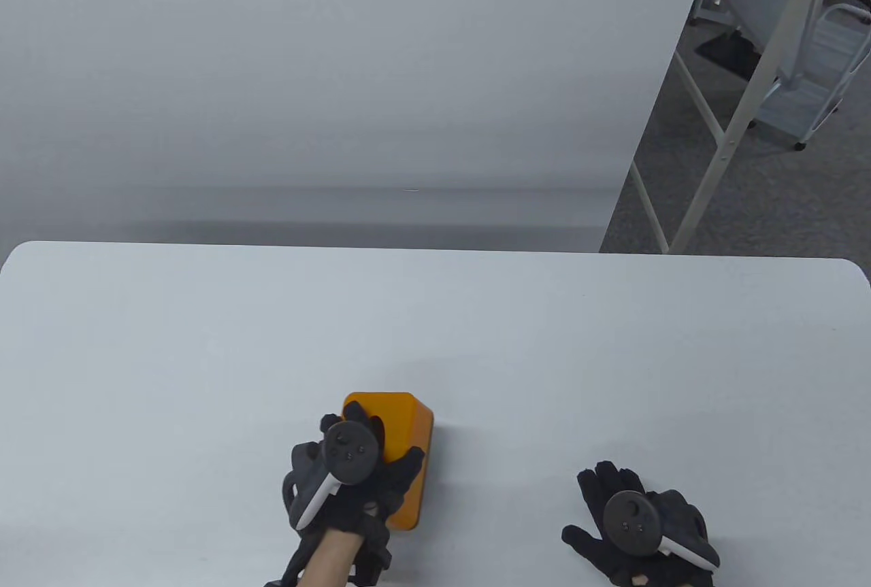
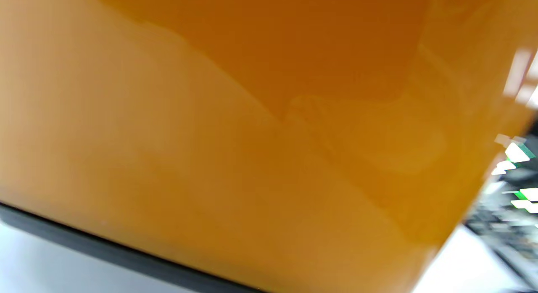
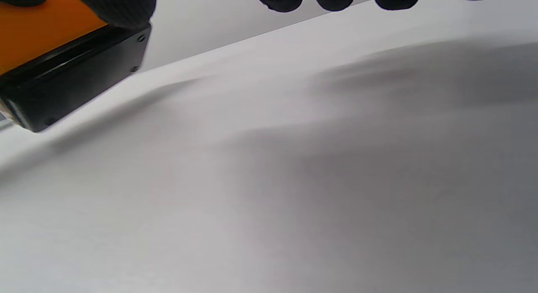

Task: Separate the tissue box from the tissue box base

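One orange tissue box point(image 1: 401, 430), lower centre of the table point(image 1: 204, 356) view, seated on black tissue box base point(image 3: 71, 80): rigid, smooth, likely light and slippery; left hand point(image 1: 354, 471) grips its top, right hand point(image 1: 639, 526) flat, splayed, empty; grasp sides above seam

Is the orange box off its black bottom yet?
Not yet. The orange box still sits on its black base. The left hand is on top of the box; the right hand rests flat on the table, apart. Lifting the box off is still left.
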`<control>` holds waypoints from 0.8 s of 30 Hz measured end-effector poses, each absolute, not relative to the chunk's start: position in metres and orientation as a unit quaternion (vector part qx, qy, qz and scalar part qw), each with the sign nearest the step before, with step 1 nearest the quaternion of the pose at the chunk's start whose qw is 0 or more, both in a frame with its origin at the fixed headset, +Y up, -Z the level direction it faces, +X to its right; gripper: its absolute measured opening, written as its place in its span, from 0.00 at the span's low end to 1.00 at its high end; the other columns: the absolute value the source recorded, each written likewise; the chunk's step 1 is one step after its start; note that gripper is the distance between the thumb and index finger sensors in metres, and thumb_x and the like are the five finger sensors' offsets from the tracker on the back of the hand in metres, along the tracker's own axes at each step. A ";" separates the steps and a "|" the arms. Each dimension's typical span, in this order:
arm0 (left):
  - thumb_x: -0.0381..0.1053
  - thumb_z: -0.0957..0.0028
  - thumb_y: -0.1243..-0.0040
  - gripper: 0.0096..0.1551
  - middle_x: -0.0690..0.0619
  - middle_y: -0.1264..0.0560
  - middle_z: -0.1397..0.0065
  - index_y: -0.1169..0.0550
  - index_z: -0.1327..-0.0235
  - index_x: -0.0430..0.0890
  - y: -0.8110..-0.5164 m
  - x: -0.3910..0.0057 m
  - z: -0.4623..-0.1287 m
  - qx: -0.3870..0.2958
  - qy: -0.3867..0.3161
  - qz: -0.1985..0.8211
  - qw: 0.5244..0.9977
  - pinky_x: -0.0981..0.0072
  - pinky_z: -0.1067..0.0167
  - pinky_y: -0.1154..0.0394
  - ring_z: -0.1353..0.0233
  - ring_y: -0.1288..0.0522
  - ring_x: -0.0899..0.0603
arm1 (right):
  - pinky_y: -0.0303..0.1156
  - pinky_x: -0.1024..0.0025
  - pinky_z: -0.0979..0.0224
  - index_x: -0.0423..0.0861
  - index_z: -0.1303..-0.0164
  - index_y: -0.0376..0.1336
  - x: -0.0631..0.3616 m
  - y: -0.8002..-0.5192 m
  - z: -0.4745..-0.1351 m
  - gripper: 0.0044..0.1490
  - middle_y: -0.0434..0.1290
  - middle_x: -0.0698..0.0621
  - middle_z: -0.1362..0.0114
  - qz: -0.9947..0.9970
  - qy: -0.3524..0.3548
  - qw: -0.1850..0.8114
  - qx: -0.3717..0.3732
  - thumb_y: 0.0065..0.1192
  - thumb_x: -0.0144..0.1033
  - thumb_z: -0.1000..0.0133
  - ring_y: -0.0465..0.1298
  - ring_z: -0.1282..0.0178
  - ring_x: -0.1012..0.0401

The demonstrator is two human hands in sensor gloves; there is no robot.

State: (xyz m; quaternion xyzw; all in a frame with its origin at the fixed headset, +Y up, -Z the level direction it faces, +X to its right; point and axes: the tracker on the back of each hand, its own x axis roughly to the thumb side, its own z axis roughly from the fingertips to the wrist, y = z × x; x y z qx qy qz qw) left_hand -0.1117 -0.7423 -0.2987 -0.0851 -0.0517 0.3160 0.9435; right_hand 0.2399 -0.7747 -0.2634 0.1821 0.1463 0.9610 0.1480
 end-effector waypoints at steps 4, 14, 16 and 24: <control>0.78 0.42 0.50 0.69 0.15 0.62 0.26 0.59 0.22 0.26 -0.752 -0.080 -0.290 -0.120 -0.105 0.430 0.889 0.17 0.44 0.38 0.30 0.46 0.09 | 0.53 0.21 0.34 0.35 0.17 0.39 0.229 -0.770 -0.261 0.59 0.42 0.24 0.17 0.933 0.157 0.250 0.207 0.38 0.72 0.40 0.50 0.23 0.24; 0.79 0.41 0.53 0.69 0.16 0.63 0.26 0.61 0.22 0.26 -0.765 -0.032 -0.270 -0.178 -0.171 0.618 0.746 0.18 0.44 0.37 0.29 0.47 0.10 | 0.59 0.19 0.41 0.27 0.26 0.20 0.214 -0.779 -0.263 0.76 0.29 0.15 0.24 0.710 0.212 0.633 0.223 0.34 0.83 0.43 0.48 0.27 0.17; 0.80 0.41 0.54 0.69 0.16 0.63 0.26 0.61 0.22 0.26 -0.766 -0.023 -0.265 -0.183 -0.185 0.630 0.731 0.19 0.43 0.36 0.29 0.47 0.11 | 0.60 0.18 0.41 0.26 0.30 0.16 0.210 -0.779 -0.263 0.79 0.24 0.13 0.27 0.696 0.215 0.643 0.236 0.35 0.85 0.43 0.48 0.28 0.16; 0.80 0.41 0.54 0.69 0.16 0.62 0.26 0.61 0.22 0.27 -0.769 -0.020 -0.262 -0.184 -0.186 0.635 0.727 0.21 0.43 0.34 0.29 0.46 0.11 | 0.71 0.31 0.39 0.25 0.31 0.15 0.210 -0.781 -0.260 0.80 0.25 0.11 0.30 0.705 0.183 0.647 0.226 0.43 0.81 0.41 0.59 0.31 0.21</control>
